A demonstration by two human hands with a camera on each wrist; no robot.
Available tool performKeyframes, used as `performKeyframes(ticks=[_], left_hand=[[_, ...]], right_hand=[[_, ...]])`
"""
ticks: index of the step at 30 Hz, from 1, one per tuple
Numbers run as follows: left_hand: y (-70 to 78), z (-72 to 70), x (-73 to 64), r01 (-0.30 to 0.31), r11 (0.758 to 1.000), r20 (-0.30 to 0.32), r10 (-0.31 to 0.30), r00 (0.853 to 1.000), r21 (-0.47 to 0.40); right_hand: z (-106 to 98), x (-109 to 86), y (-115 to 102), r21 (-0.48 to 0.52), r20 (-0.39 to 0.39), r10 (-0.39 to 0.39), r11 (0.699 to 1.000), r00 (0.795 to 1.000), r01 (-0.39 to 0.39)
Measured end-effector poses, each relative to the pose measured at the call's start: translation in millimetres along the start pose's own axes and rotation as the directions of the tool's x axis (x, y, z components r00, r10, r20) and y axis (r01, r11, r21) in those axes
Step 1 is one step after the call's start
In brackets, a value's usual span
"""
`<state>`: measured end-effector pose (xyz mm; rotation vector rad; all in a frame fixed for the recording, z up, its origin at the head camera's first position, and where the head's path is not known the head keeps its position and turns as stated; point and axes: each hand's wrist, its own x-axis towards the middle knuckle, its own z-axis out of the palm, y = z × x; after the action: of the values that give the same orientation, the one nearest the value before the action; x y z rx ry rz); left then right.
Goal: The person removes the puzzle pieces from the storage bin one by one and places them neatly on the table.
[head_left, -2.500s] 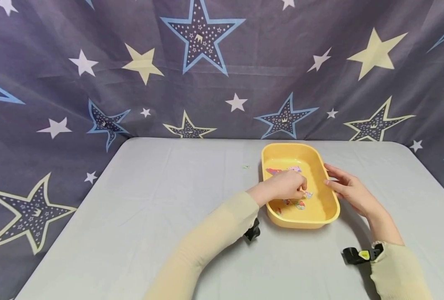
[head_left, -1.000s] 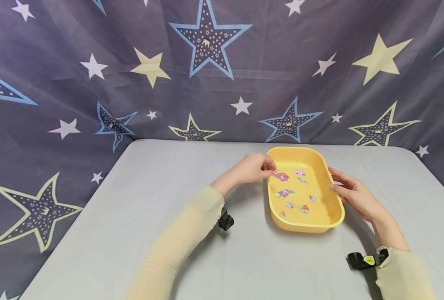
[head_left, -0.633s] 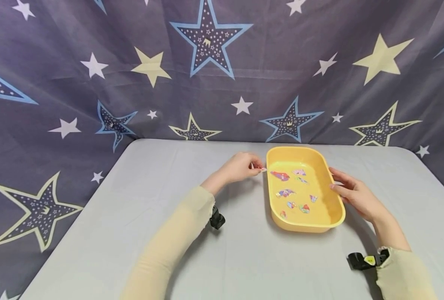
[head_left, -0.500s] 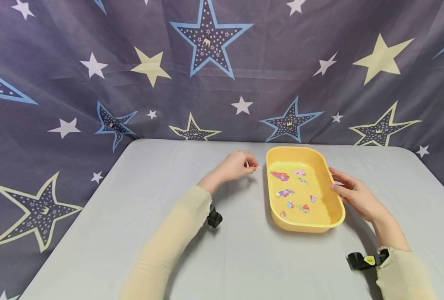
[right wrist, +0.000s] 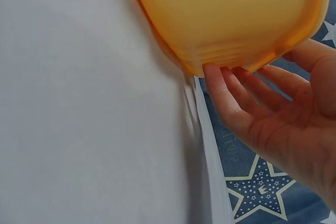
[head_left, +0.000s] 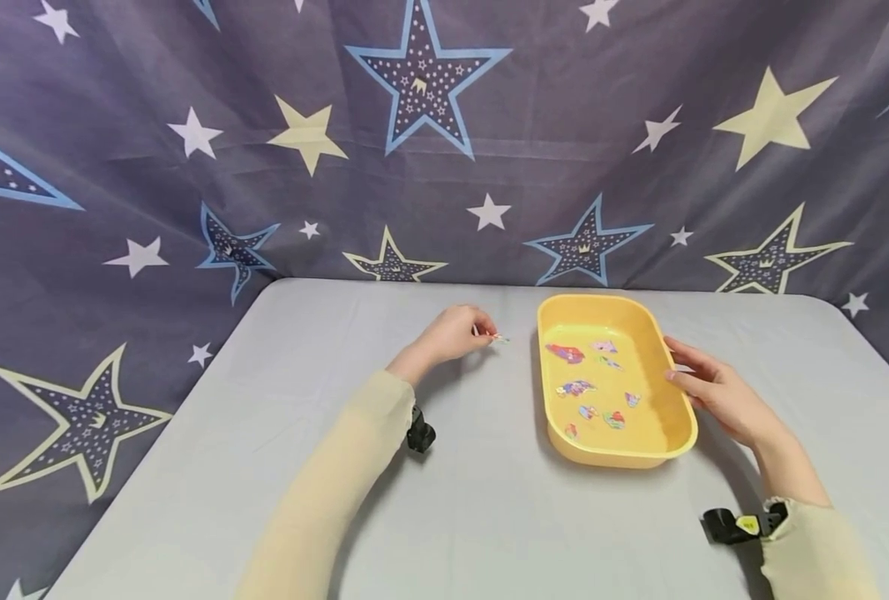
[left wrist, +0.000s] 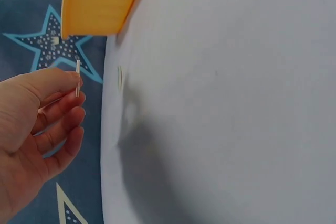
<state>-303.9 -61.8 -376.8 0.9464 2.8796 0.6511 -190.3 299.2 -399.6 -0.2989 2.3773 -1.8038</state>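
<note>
A yellow plastic tray (head_left: pixel 621 458) stands on the right half of the table, with several small colourful flat cutouts, such as a red and purple one (head_left: pixel 566 354), lying on its floor. My left hand (head_left: pixel 451 333) is left of the tray, above the table. Its thumb and index finger pinch a small flat cutout (left wrist: pixel 78 78), seen edge-on in the left wrist view; its picture cannot be made out. My right hand (head_left: pixel 725 400) holds the tray's right side, thumb at the rim and fingers (right wrist: pixel 226 93) against the outer wall.
A small thin piece (left wrist: pixel 120 78) lies on the table near its far edge, below the left hand. The grey table (head_left: pixel 459 500) ends at a dark star-patterned cloth (head_left: pixel 519 125) behind. A black wrist camera (head_left: pixel 420 431) hangs under the left sleeve.
My left hand was inside the tray, then came out over its left rim with a cutout and moved left above the table. The right hand has stayed at the tray's right side.
</note>
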Motion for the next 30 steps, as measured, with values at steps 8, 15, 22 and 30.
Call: performKeyframes(ticks=[8,15,22,30], left_hand=[[-15.5,11.4,5.5,0.061,0.998,0.014,-0.061,0.998,0.007],[-23.4,22.3,9.6,0.091,0.994,-0.007,-0.091,0.996,0.064],[-25.6,26.0,13.0,0.114,0.989,-0.021,-0.112,0.993,0.098],[-26.5,27.9,14.4,0.153,0.984,-0.025,-0.151,0.988,0.088]], right_hand=[[-2,0.0,1,0.014,0.003,0.009,1.000,1.000,-0.009],[-2,-1.0,-2,0.015,0.011,0.019,1.000,1.000,-0.020],[-2,-1.2,-2,0.011,0.005,0.031,0.999,1.000,-0.031],[-2,0.1,-1,0.049,0.014,0.029,0.998,0.999,-0.030]])
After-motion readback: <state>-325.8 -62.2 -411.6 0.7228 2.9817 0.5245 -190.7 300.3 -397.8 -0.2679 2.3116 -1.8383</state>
